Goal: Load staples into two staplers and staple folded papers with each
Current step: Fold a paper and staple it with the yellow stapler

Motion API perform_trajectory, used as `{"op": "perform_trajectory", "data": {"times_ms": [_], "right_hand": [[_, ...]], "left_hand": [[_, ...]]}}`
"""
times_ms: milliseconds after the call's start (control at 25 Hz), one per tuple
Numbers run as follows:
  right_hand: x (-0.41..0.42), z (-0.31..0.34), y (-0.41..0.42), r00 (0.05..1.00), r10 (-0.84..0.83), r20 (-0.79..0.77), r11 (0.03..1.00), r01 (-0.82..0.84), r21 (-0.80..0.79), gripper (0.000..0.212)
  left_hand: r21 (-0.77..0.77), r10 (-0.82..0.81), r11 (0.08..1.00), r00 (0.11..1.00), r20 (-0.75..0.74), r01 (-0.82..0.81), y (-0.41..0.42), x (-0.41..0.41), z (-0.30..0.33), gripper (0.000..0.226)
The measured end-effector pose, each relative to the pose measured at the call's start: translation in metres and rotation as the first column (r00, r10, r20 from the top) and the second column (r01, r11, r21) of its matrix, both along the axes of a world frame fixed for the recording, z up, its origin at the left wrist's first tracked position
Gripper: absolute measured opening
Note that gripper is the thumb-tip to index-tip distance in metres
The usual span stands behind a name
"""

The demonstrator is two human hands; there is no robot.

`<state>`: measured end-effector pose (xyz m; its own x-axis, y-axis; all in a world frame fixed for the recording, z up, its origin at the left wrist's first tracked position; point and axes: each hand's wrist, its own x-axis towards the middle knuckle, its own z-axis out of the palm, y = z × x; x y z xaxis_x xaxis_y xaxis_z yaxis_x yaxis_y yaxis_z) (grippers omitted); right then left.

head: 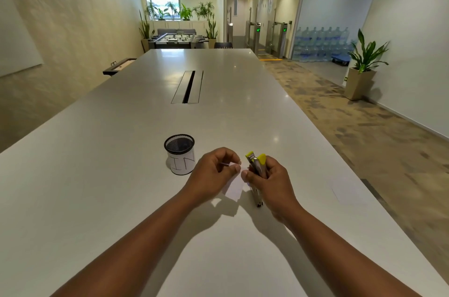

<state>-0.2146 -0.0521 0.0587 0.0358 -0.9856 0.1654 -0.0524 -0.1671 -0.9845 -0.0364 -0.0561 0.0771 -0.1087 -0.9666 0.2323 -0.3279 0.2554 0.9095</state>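
Left hand: pinches folded paper
Right hand: grips yellow stapler, upright
Mesh cup: on surface, left of hands

A long white table is seen; a black mesh cup labelled "IN" stands near its middle, with a recessed cable slot set further along.

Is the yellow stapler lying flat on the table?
No. The right hand holds the yellow stapler up off the table, beside the folded paper.
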Motion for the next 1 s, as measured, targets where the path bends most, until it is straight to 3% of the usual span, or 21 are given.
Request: {"op": "perform_trajectory", "data": {"times_ms": [240,480,600,760,1000], "right_hand": [[-0.004,0.001,-0.002,0.995,0.032,0.097,0.996,-0.039,0.077,0.011],[-0.003,-0.004,-0.002,0.992,0.043,0.12,0.99,-0.058,0.125,0.009],[-0.004,-0.004,-0.002,0.999,0.028,0.045,0.994,-0.033,0.101,0.02],[-0.005,0.0,-0.002,1.0,-0.019,-0.006,0.998,0.019,0.062,0.018],[-0.004,-0.001,-0.001,0.999,-0.015,-0.032,0.999,0.014,-0.041,0.021]], "left_hand": [[0.145,-0.131,0.98,0.991,-0.032,0.134,-0.001,0.008,0.01,0.005],[0.161,0.033,0.986,0.999,0.004,-0.033,-0.006,0.005,0.004,0.006],[0.089,0.049,0.994,0.994,0.101,-0.058,-0.005,0.004,0.001,0.011],[-0.021,0.036,0.999,0.906,0.422,-0.03,-0.008,0.009,0.004,0.017],[0.072,-0.021,0.997,0.933,0.359,-0.005,-0.001,0.006,0.011,0.005]]}}
